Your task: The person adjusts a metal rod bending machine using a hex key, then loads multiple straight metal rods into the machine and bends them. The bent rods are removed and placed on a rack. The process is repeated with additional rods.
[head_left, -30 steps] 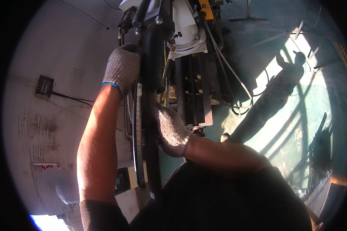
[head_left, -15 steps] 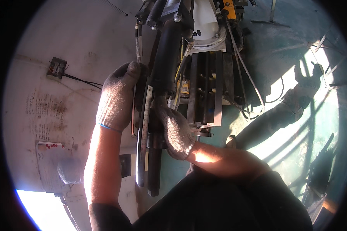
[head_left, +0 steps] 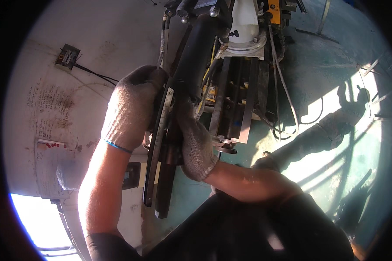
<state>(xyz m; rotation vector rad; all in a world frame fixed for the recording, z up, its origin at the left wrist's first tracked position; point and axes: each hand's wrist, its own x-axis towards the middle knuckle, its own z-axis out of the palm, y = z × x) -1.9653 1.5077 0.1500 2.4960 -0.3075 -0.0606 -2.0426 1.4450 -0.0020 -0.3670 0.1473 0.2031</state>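
Observation:
My left hand (head_left: pixel 128 108), in a pale knitted glove with a blue cuff edge, is closed beside the black cylinder (head_left: pixel 195 54) of a machine. Its fingers curl behind a long metal scale bar (head_left: pixel 158 143); what they grip there is hidden. My right hand (head_left: pixel 199 145), gloved alike, closes on a dark rod (head_left: pixel 174 130) just below the cylinder, its fingertips partly out of sight. A dark collar (head_left: pixel 170 156) sits lower on the rod, and a square dark bar (head_left: pixel 163 195) sticks out toward me.
Hoses (head_left: pixel 276 82) hang right of the machine's steel rails (head_left: pixel 244 106). A white housing (head_left: pixel 246 37) stands behind. On the left, an electrical box (head_left: pixel 67 57) with black cables is fixed to the pale wall (head_left: pixel 96 26). Sunlight and shadows fall across the green floor (head_left: pixel 300 174).
The view has shifted, so the machine appears further right and more tilted. Both hands stay at the cylinder's lower end; my left forearm leans further left.

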